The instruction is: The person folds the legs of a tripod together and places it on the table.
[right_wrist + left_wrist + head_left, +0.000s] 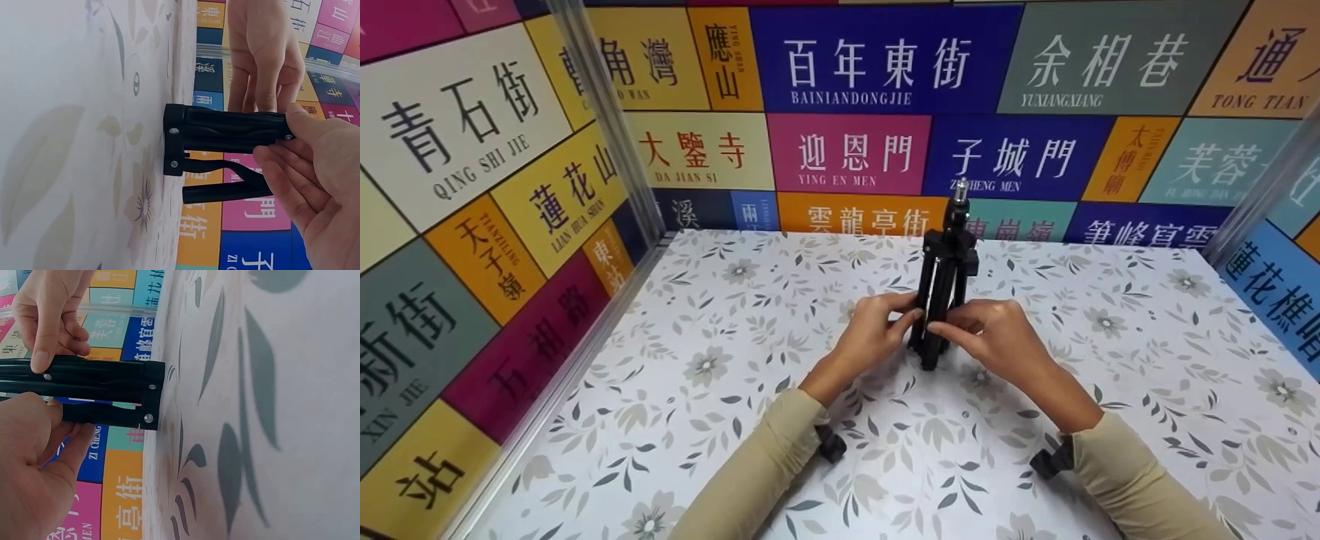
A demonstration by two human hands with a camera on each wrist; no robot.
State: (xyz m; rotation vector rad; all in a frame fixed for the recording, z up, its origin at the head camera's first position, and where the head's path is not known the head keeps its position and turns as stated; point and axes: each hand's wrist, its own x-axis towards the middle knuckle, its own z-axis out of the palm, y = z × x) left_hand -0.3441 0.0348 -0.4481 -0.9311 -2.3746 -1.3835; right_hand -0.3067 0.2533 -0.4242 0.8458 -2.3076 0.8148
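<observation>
A black tripod (pixel 939 281) stands upright on the table with its legs folded close together and a silver screw tip on top. From the left side, my left hand (pixel 868 331) pinches a leg between thumb and fingers. My right hand (pixel 1006 336) grips another leg low on the right, its thumb along the front. In the right wrist view one leg of the tripod (pixel 236 125) lies under the right thumb, and a thinner brace beside it angles away from the rest. Riveted feet of the tripod (pixel 151 396) meet the tabletop in the left wrist view.
The table (pixel 720 420) has a white covering printed with grey leaves and flowers. Behind it rises a wall (pixel 847 154) of coloured street-name panels, with clear edging (pixel 619 127) at the left corner. Dark wrist-camera mounts (pixel 831 444) show under both sleeves.
</observation>
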